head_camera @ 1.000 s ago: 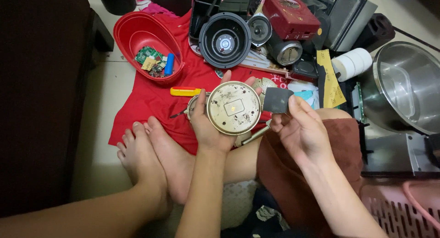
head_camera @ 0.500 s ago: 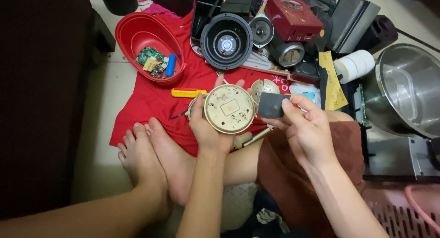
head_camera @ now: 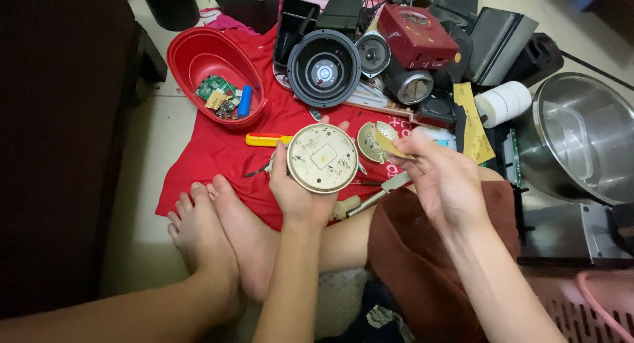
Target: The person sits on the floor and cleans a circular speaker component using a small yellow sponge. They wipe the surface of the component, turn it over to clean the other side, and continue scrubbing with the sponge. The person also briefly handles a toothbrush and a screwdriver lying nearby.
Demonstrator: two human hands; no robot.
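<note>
- Sitting on the floor with bare feet (head_camera: pixel 218 231) drawn in, the person works over a red cloth (head_camera: pixel 211 151) spread in front of them.
- Nearest, the left hand (head_camera: pixel 300 194) is closed around the lower edge of a round cream-coloured disc (head_camera: pixel 323 158), held up with its flat face toward the camera; small holes and a square patch show in the middle of that face.
- Just right of the disc, the right hand (head_camera: pixel 442 181) pinches a small yellowish flat piece (head_camera: pixel 391 147) between thumb and fingertips, its other fingers loosely curled. The piece is apart from the disc, so it looks already separated from it, though I cannot tell for certain where it belongs.
- Below and between the two hands, a tool with a pale handle (head_camera: pixel 370 199) lies untouched across the person's leg.
- Just beyond the right hand, a small round perforated part (head_camera: pixel 371 141) rests on the cloth.
- Left of the left hand lies a yellow and red tool (head_camera: pixel 267 139).
- Farther out, a black speaker cone (head_camera: pixel 324 68) lies face up, with a red box-shaped device (head_camera: pixel 416 34) behind it.
- Far left, a red oval tub (head_camera: pixel 191 59) holds circuit boards and a blue cell: stripped parts already sorted, by the look of it.
- Much of the pile beyond appears still unopened.
</note>
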